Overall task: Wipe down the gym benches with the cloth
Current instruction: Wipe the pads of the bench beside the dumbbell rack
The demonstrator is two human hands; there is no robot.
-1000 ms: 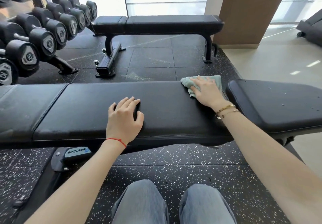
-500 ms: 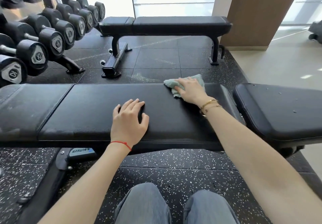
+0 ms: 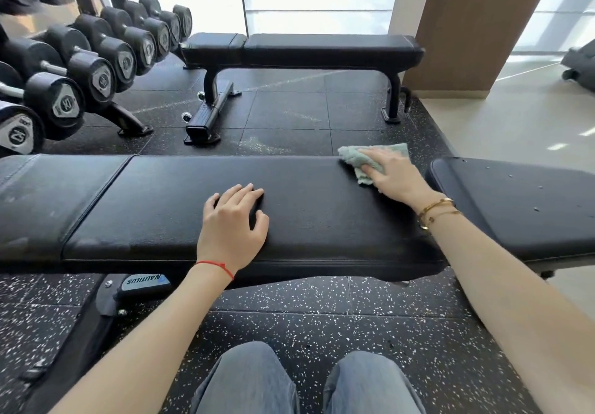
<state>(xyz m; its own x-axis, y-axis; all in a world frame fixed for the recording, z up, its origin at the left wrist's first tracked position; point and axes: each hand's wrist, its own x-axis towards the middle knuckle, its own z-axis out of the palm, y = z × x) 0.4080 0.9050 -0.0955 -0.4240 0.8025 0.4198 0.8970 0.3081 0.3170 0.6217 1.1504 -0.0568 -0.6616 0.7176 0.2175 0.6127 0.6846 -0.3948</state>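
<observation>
A long black padded bench (image 3: 322, 220) runs across in front of me. My right hand (image 3: 394, 176) lies flat on a crumpled pale green cloth (image 3: 355, 156) and presses it on the pad's far edge near the bench's right end. Part of the cloth is hidden under the fingers. My left hand (image 3: 233, 223) rests palm down on the middle of the same pad, fingers spread, holding nothing. A second black bench (image 3: 322, 48) stands further back by the window. A third black pad (image 3: 521, 207) with a few droplets on it sits to the right.
A rack of black dumbbells (image 3: 80, 59) fills the left side. A wooden pillar (image 3: 476, 23) stands at the back right, with pale tile floor (image 3: 515, 123) beside it. My knees in grey jeans (image 3: 306, 384) are over speckled rubber flooring. The bench's frame (image 3: 141, 284) is low left.
My right hand slid the cloth leftward along the pad's far edge, then back toward the right end. My left hand has stayed in place on the pad.
</observation>
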